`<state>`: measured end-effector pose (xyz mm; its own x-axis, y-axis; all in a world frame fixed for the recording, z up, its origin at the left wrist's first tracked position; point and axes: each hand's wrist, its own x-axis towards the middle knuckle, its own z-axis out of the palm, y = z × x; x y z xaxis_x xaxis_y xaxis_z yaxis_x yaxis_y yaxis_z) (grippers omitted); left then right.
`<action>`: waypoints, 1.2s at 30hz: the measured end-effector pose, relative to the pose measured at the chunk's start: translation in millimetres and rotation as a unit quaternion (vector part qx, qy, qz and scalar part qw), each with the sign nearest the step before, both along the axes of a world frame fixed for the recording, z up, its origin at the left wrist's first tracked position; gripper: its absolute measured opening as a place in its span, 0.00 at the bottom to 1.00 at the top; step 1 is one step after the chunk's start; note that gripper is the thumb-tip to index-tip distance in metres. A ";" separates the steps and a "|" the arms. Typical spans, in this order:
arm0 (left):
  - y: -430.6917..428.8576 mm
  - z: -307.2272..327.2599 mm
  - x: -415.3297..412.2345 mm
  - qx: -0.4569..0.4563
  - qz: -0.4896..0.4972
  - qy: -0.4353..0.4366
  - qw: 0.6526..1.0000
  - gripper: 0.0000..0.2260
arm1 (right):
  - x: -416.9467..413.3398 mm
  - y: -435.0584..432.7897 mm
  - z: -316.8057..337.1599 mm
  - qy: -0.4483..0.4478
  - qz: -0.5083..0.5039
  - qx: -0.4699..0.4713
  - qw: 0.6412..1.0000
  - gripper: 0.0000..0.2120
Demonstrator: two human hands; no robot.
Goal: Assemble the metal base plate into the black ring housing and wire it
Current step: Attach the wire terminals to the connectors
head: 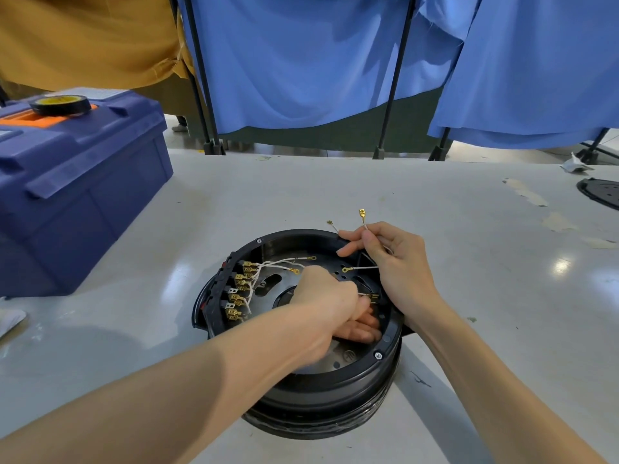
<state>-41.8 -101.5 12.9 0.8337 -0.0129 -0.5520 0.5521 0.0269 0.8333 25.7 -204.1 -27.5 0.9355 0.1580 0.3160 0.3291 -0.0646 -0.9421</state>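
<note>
Round black plastic housing sits on the desk, shiny perforated metal plate inside. Your left hand presses flat fingers on it; your right hand pinches two white brass-tipped wires.

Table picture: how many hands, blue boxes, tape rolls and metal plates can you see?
Hands: 2, the left hand and the right hand
Blue box: 1
Tape roll: 1
Metal plate: 1
Total: 5
</note>
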 end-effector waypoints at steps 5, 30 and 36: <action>-6.2 -5.3 5.8 0.046 0.040 -0.018 0.998 0.06 | -0.2 1.1 1.0 -0.002 0.000 -0.008 1.000 0.12; 155.4 -13.0 5.2 0.317 0.139 -0.361 0.866 0.05 | -14.1 11.7 65.3 0.096 0.188 -0.094 0.973 0.09; 156.6 -40.7 -2.3 0.140 0.110 -0.316 0.932 0.08 | -28.5 53.4 49.5 0.085 0.240 -0.267 0.930 0.08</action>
